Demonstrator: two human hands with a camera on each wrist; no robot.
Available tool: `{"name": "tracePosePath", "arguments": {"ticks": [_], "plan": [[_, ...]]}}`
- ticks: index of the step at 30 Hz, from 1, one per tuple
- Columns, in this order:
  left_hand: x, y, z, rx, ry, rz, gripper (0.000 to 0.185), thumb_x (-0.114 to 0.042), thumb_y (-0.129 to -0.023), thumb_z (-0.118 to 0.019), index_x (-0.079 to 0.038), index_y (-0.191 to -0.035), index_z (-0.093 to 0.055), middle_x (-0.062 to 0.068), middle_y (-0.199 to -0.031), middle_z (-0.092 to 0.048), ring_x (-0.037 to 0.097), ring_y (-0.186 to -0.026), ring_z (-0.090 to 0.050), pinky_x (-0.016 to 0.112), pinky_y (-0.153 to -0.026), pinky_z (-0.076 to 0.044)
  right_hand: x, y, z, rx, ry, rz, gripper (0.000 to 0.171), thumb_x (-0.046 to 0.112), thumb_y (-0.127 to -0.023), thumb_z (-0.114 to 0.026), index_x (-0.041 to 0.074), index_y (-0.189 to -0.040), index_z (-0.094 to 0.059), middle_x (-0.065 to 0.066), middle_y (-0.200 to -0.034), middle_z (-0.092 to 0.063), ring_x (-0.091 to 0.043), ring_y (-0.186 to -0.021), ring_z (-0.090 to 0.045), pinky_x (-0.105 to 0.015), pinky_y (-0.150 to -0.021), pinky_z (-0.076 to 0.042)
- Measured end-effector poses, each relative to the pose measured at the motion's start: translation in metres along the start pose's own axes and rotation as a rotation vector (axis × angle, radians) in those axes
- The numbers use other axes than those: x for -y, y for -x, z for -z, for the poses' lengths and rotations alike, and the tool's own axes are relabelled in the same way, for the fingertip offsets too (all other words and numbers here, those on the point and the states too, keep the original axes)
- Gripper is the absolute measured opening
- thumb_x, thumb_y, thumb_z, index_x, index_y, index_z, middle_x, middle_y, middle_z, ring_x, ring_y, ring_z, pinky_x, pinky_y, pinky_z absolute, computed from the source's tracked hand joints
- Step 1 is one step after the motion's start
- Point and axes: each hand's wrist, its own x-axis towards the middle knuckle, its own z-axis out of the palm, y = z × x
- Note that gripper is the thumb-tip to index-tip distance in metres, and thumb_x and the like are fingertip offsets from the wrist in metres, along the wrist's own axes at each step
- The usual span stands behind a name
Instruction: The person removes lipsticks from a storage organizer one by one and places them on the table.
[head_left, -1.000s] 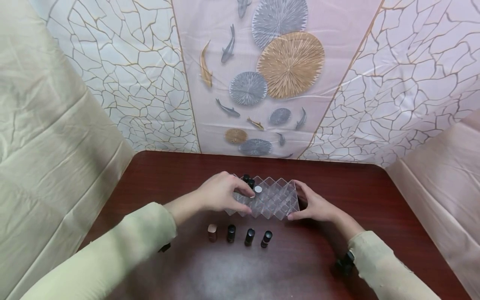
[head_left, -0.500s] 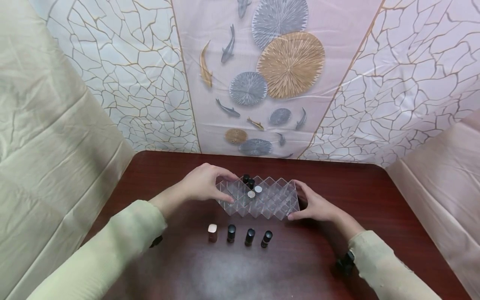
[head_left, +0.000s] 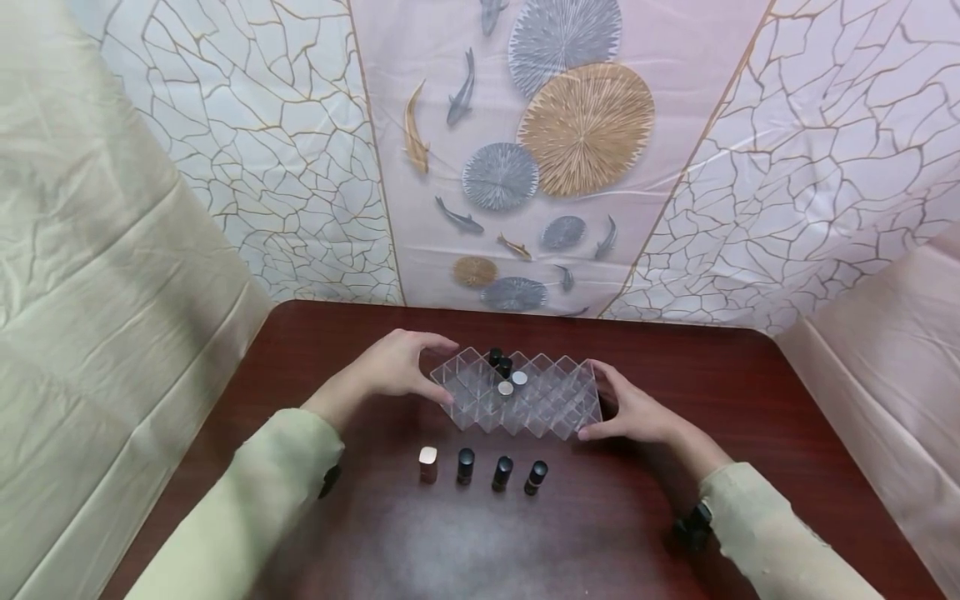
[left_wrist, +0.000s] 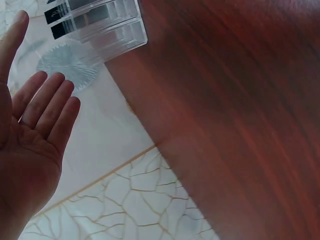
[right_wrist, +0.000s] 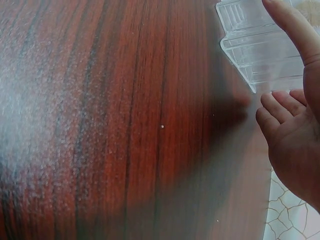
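Near the far edge of the tabletop (head_left: 390,542) stood a clear lipstick organizer (head_left: 540,396), probably light, stiff and slippery, best held by both ends. The left hand (head_left: 386,367) spread loosely, released, at one end; the right hand (head_left: 636,414) spanned the other, whether gripping I could not tell.

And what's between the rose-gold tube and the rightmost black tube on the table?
In the head view, two other black tubes stand between the rose-gold tube and the rightmost black tube.

Patterned backdrop (head_left: 510,158), beige drapes (head_left: 105,283), reddish table (head_left: 600,533)
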Motion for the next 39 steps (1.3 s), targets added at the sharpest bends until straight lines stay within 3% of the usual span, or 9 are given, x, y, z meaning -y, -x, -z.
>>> {"name": "tracePosePath", "arguments": {"ticks": [11, 18, 26, 39], "plan": [[0.019, -0.004, -0.020, -0.017, 0.054, 0.105, 0.090, -0.043, -0.071, -0.099, -0.009, -0.147, -0.065, 0.010, -0.140, -0.071, 0.025, -0.132, -0.065, 0.045, -0.113, -0.049, 0.001, 0.001, 0.001, 0.008, -0.001, -0.006, 0.119, 0.020, -0.082, -0.095, -0.002, -0.166, -0.013, -0.031, -0.167, -0.031, -0.048, -0.154, -0.036, -0.065, -0.121, -0.028], [0.027, -0.006, -0.030, -0.007, 0.090, 0.133, 0.090, -0.041, -0.073, -0.099, -0.007, -0.148, -0.063, 0.012, -0.141, -0.070, 0.027, -0.133, -0.064, 0.046, -0.114, -0.049, 0.002, 0.001, 0.000, 0.006, 0.002, -0.009, 0.118, 0.020, -0.082, -0.095, -0.002, -0.166, -0.014, -0.031, -0.167, -0.030, -0.048, -0.154, -0.035, -0.065, -0.122, -0.027], [0.029, -0.006, -0.040, -0.010, 0.166, 0.146, 0.092, -0.039, -0.072, -0.100, -0.007, -0.149, -0.062, 0.011, -0.140, -0.071, 0.027, -0.132, -0.065, 0.046, -0.113, -0.049, 0.002, 0.001, -0.001, 0.008, -0.013, -0.005, 0.118, 0.019, -0.083, -0.095, -0.002, -0.166, -0.013, -0.031, -0.168, -0.029, -0.049, -0.154, -0.034, -0.065, -0.122, -0.028], [0.028, -0.005, -0.051, -0.038, 0.196, 0.187, 0.092, -0.041, -0.074, -0.100, -0.013, -0.152, -0.060, 0.009, -0.140, -0.071, 0.026, -0.126, -0.067, 0.047, -0.109, -0.051, 0.004, 0.002, -0.001, -0.002, -0.004, -0.005, 0.118, 0.018, -0.083, -0.095, -0.003, -0.166, -0.013, -0.032, -0.167, -0.029, -0.050, -0.154, -0.035, -0.064, -0.121, -0.028]]}}
